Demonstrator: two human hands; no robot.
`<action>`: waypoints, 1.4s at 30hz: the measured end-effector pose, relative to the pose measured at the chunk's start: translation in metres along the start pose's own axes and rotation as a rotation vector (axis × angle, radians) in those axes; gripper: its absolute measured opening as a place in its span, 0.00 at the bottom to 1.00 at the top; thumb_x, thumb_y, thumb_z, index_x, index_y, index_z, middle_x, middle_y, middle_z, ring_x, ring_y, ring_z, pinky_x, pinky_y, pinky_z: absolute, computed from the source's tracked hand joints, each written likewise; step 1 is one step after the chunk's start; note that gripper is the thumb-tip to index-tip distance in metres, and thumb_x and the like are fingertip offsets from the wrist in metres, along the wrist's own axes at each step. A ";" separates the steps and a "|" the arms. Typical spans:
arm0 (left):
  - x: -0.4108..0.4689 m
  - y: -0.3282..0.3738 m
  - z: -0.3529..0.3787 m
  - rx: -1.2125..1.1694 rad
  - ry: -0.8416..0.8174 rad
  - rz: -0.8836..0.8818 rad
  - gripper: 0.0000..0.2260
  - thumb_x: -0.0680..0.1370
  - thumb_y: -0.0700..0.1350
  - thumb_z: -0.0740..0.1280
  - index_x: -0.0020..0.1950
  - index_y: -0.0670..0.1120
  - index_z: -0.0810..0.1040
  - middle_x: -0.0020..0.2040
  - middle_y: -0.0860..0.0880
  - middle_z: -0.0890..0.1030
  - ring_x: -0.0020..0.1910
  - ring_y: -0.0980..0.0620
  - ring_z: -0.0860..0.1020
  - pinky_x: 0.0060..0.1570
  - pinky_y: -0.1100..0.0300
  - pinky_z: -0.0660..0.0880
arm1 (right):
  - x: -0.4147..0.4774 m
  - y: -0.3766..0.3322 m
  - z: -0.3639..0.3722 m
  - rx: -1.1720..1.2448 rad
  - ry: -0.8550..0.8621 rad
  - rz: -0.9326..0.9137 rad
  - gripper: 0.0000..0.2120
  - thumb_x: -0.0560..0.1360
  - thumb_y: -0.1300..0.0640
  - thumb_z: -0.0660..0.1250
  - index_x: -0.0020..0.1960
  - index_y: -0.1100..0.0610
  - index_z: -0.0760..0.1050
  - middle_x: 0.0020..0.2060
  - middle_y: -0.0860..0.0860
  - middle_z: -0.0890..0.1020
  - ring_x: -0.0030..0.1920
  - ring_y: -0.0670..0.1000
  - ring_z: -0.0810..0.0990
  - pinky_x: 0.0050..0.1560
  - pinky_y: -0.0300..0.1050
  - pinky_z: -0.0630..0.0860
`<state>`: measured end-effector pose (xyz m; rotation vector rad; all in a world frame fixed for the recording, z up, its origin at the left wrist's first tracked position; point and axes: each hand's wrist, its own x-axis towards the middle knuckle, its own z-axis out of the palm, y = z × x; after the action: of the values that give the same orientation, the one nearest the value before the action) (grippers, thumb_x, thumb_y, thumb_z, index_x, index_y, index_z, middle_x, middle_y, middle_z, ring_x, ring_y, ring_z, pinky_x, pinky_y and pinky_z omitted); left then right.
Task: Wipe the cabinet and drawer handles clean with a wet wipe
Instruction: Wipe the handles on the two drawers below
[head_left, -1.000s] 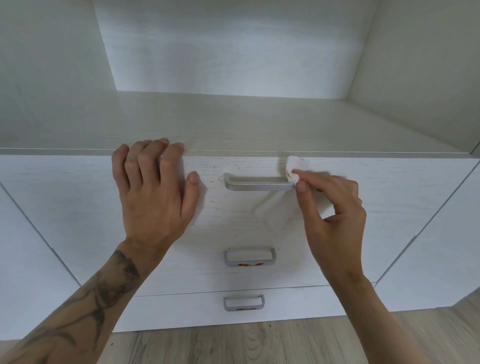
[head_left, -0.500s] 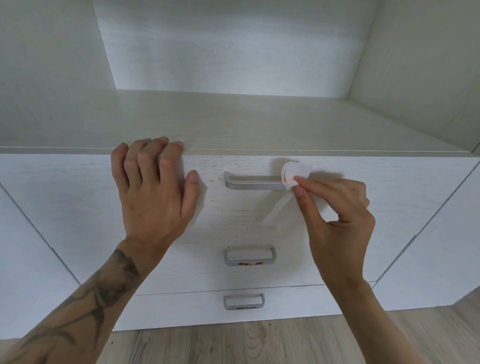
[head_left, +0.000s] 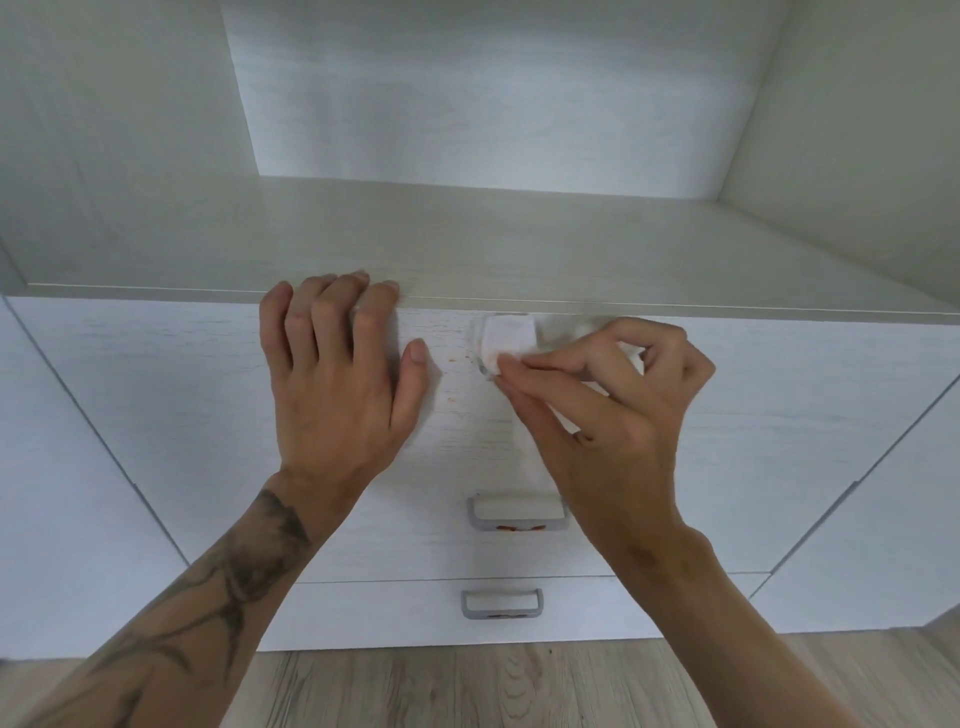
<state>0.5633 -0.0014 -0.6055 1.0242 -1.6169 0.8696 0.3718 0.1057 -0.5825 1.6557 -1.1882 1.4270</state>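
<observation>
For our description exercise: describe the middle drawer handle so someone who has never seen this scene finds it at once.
Find the white drawer stack below the open shelf. Three grey handles run down its centre; take the middle handle. Unlike the top handle, the wet wipe does not cover it, and it sits above the bottom handle.

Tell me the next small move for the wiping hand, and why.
Probably rub the wet wipe down around the left corner of the top handle. The right hand pinches the wipe over that end, but the grey lower corner shows uncovered, with orange specks beside it on the drawer front, which the left hand presses.
</observation>
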 end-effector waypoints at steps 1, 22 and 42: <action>0.000 0.000 0.000 0.000 -0.003 -0.002 0.19 0.86 0.51 0.57 0.68 0.38 0.75 0.63 0.35 0.78 0.65 0.35 0.72 0.76 0.38 0.61 | 0.003 -0.004 0.004 0.001 -0.009 -0.009 0.04 0.78 0.52 0.79 0.44 0.48 0.89 0.42 0.42 0.85 0.55 0.56 0.78 0.58 0.56 0.63; -0.001 -0.001 0.002 -0.011 0.015 0.006 0.18 0.86 0.51 0.58 0.68 0.40 0.74 0.62 0.35 0.79 0.65 0.37 0.72 0.74 0.37 0.63 | 0.005 -0.029 0.015 -0.047 -0.025 0.099 0.03 0.76 0.56 0.80 0.44 0.51 0.88 0.45 0.43 0.86 0.55 0.58 0.80 0.58 0.59 0.67; -0.001 -0.002 0.004 -0.016 0.032 0.008 0.19 0.86 0.52 0.57 0.67 0.40 0.75 0.62 0.36 0.78 0.65 0.37 0.72 0.76 0.39 0.62 | 0.003 -0.009 0.006 0.076 -0.086 0.052 0.02 0.77 0.52 0.79 0.48 0.50 0.89 0.46 0.41 0.87 0.57 0.56 0.77 0.58 0.52 0.62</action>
<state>0.5639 -0.0057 -0.6076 0.9890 -1.5999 0.8721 0.3828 0.1036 -0.5801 1.7657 -1.2466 1.4616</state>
